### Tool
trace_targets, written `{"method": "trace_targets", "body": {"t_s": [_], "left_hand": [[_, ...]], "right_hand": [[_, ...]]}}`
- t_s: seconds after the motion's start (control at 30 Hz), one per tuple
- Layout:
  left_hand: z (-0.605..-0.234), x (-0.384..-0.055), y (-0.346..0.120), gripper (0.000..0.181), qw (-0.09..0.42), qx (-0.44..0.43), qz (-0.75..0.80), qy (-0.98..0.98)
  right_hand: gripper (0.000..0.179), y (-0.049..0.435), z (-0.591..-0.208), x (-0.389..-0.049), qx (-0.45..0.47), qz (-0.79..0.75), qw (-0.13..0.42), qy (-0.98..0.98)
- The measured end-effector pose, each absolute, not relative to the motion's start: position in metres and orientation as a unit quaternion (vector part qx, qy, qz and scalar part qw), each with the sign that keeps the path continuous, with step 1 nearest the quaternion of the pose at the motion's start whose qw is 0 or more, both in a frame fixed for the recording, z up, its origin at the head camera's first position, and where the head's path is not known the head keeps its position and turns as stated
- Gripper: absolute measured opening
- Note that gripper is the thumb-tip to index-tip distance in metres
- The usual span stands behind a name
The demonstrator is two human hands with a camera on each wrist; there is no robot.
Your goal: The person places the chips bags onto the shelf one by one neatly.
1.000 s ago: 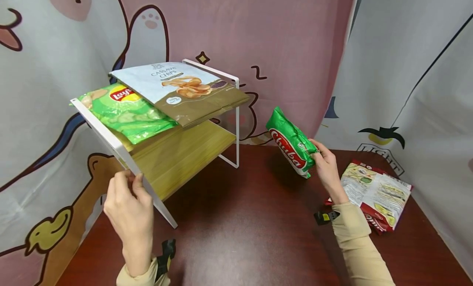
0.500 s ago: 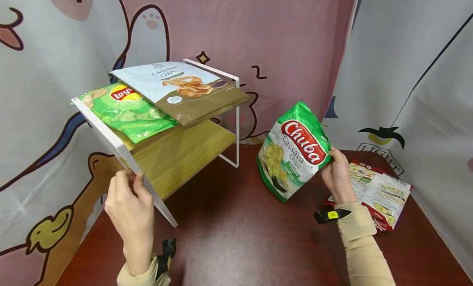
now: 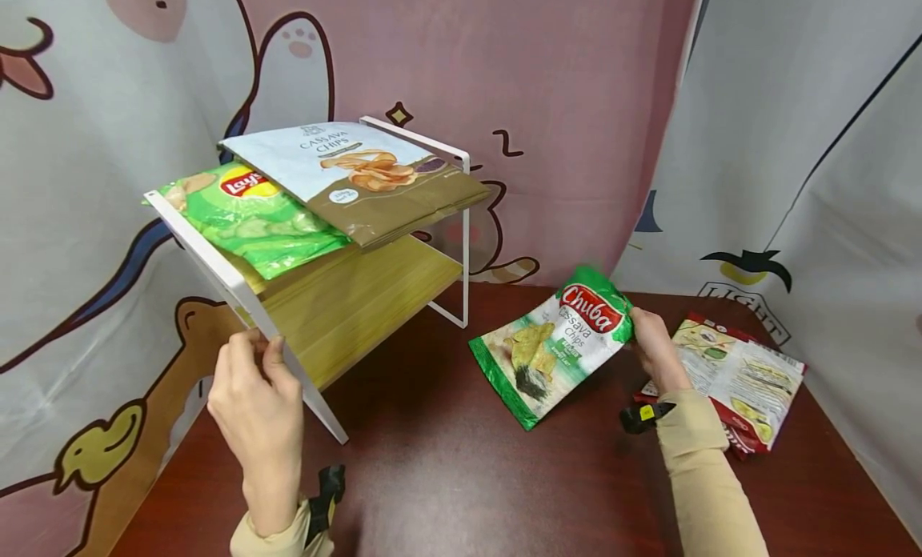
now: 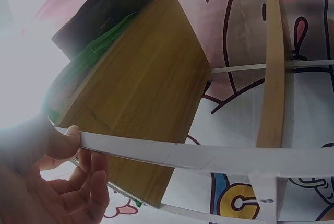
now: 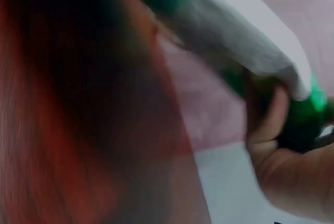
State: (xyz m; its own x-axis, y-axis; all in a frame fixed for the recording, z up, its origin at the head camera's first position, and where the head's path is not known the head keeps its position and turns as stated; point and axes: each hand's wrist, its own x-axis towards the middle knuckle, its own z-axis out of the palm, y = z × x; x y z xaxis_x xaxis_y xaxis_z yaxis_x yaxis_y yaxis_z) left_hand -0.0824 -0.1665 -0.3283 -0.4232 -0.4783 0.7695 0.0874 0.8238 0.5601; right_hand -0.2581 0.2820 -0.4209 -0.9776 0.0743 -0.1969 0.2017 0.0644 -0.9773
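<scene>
A green and white bag of Chuba cassava chips [image 3: 558, 345] hangs tilted over the table, its printed front facing up. My right hand [image 3: 657, 353] grips it by its upper right edge; the right wrist view is blurred but shows the thumb on the bag [image 5: 250, 36]. At the left, my left hand [image 3: 255, 425] pinches the white metal side frame [image 3: 245, 301] of a two-tier wooden shelf [image 3: 374, 317]. The left wrist view shows the thumb and curled fingers about that white bar [image 4: 135, 148]. A green Lay's bag [image 3: 266, 221] and a brown-and-white cassava chips bag [image 3: 382, 193] lie overlapping on the top tier.
Red and cream snack packs [image 3: 742, 381] lie on the dark red table [image 3: 461, 493] at the right, beside the right forearm. Printed cloth curtains [image 3: 562, 101] close off the back and both sides. The brown bag sticks out past the shelf's front edge.
The right hand has turned the Chuba bag from edge-on to front-up, then lowered it towards the table with its bottom swung left. The left hand and shelf have stayed in place.
</scene>
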Motion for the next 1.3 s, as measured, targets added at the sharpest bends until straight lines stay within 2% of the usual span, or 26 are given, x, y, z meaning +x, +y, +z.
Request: {"method": "trace_targets", "body": {"t_s": [0.13,0.2,0.5,0.6,0.67,0.73,0.83,1.03,1.3], "left_hand": [[-0.328,-0.083,-0.166,0.023,0.523,0.122,-0.270,-0.799],[-0.329,-0.083,-0.166,0.023,0.524,0.122,-0.270,-0.799],[-0.330,-0.081,-0.168,0.032,0.533,0.121,-0.267,-0.794],[-0.330,-0.082,-0.168,0.033,0.533,0.122,-0.267,-0.793],[-0.330,-0.082,-0.167,0.032,0.532,0.122,-0.267,-0.794],[-0.330,-0.082,-0.167,0.031,0.531,0.123,-0.267,-0.795],[-0.330,-0.082,-0.167,0.029,0.530,0.124,-0.267,-0.796],[-0.330,-0.082,-0.167,0.028,0.529,0.126,-0.267,-0.796],[-0.331,-0.083,-0.167,0.028,0.530,0.123,-0.266,-0.796]], "right_hand": [[0.052,0.285,-0.437,-0.259,0.101,-0.528,0.070,0.841],[0.056,0.285,-0.443,-0.258,0.111,-0.465,0.065,0.876],[0.050,0.260,-0.436,-0.239,0.079,-0.253,-0.033,0.964],[0.049,0.247,-0.433,-0.231,0.100,-0.190,-0.030,0.976],[0.050,0.242,-0.435,-0.227,0.116,-0.158,0.003,0.981],[0.054,0.238,-0.439,-0.226,0.126,-0.145,0.045,0.980],[0.057,0.237,-0.449,-0.227,0.127,-0.148,0.078,0.978],[0.056,0.238,-0.464,-0.232,0.107,-0.179,0.035,0.977],[0.037,0.237,-0.466,-0.237,0.061,-0.196,0.005,0.979]]}}
